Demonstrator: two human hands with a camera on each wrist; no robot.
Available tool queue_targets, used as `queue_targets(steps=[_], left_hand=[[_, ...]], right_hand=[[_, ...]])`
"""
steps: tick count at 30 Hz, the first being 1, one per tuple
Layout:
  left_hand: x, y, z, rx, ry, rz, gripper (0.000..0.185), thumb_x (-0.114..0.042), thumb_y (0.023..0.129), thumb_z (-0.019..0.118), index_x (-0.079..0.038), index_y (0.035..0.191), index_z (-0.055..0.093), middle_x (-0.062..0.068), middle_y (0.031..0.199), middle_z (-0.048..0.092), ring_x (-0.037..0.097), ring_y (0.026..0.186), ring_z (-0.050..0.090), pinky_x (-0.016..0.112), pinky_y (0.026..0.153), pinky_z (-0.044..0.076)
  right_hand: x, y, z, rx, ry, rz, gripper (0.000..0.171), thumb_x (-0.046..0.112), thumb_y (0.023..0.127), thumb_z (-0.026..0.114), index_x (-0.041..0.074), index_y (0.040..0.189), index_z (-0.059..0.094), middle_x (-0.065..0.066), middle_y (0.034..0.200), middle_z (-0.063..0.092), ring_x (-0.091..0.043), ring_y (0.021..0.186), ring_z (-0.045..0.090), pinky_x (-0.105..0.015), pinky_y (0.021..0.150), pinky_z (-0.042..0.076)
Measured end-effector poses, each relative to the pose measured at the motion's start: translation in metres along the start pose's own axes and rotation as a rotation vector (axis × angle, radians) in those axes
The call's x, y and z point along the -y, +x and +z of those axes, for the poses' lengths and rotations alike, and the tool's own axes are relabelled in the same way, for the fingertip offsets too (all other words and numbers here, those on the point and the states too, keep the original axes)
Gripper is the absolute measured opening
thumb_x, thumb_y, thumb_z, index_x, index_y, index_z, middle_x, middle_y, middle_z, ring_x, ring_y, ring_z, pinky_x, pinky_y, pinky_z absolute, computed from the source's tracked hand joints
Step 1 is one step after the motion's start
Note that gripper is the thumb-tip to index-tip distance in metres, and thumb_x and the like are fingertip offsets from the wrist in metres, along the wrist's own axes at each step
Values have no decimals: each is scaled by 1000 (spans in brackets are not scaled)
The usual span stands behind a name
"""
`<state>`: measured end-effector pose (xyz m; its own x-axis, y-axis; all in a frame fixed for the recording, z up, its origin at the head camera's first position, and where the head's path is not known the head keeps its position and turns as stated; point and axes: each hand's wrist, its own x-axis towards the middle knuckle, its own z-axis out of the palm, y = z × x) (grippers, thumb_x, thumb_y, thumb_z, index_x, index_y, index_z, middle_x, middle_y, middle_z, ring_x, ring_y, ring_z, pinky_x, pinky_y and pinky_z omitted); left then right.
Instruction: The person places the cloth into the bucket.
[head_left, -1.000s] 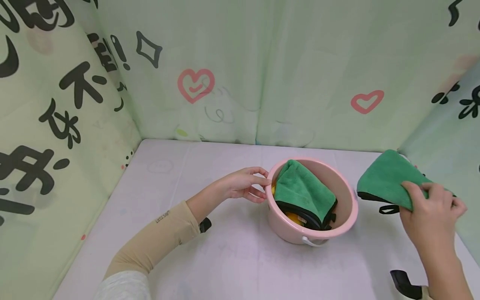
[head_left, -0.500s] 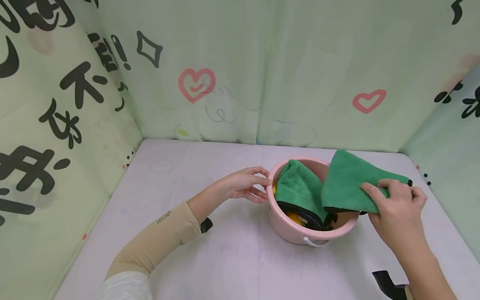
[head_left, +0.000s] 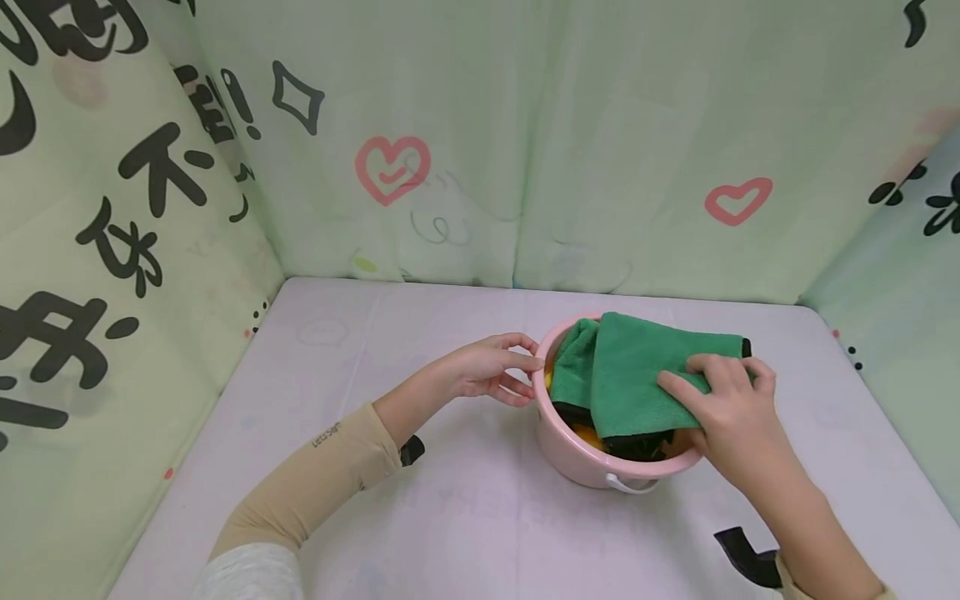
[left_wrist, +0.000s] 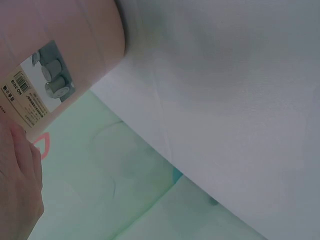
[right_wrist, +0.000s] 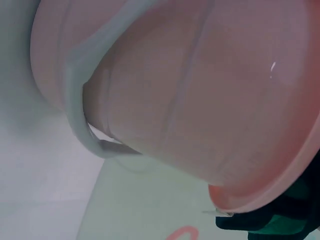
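Note:
A pink bucket (head_left: pixel 558 437) with a white handle stands on the table. My left hand (head_left: pixel 491 371) grips its left rim, the thumb at the rim's edge. In the left wrist view, the fingers (left_wrist: pixel 22 150) lie against the outer wall beside a printed label. My right hand (head_left: pixel 731 408) pinches a folded green cleaning cloth (head_left: pixel 637 375) with black trim, held over the bucket's mouth. Under it, a second green cloth (head_left: pixel 573 367) sits in the bucket, with something yellow-orange (head_left: pixel 588 435) beneath. The right wrist view shows mostly the bucket's wall (right_wrist: pixel 150 95) and handle (right_wrist: pixel 75 95).
The bucket stands on a table (head_left: pixel 420 517) with a pale lilac cover. Pale green curtains (head_left: pixel 465 125) with printed hearts and black characters hang along the back and both sides. A black strap piece (head_left: pixel 746 560) shows by the right forearm, another (head_left: pixel 412 451) by the left.
My right hand has carried the green cloth leftward from beside the bucket to over its mouth, now covering much of the cloth inside. The left hand has stayed at the rim.

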<state>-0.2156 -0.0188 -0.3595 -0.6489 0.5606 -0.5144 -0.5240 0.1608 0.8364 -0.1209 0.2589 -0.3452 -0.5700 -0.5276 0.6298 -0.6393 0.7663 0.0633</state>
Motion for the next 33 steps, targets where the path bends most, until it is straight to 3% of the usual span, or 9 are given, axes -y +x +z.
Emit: queue_targets(steps=[10,22,33], left_hand=[[0,-1,0,0,7,6,24,-14,92,54,-10,114,46,8,90,51,18,66,60,29,60,54],[0,-1,1,-3,9,7,22,-14,92,54,-10,113,46,8,89,50,18,66,60,28,60,54],[0,-1,0,-7,6,7,22,-14,92,54,-11,112,46,8,89,50,19,66,60,29,61,54]], right_hand=[[0,8,6,115,60,-63,66,-14,41,74,9,101,59,-20,95,50,-37,89,46,-58,78,26],[-5,18,17,305,79,-97,66,-8,45,83,16,101,57,-8,93,47,-28,88,45,-52,82,28],[-3,28,26,450,48,-94,53,-9,60,72,22,101,59,-4,91,47,-22,86,45,-45,77,30]])
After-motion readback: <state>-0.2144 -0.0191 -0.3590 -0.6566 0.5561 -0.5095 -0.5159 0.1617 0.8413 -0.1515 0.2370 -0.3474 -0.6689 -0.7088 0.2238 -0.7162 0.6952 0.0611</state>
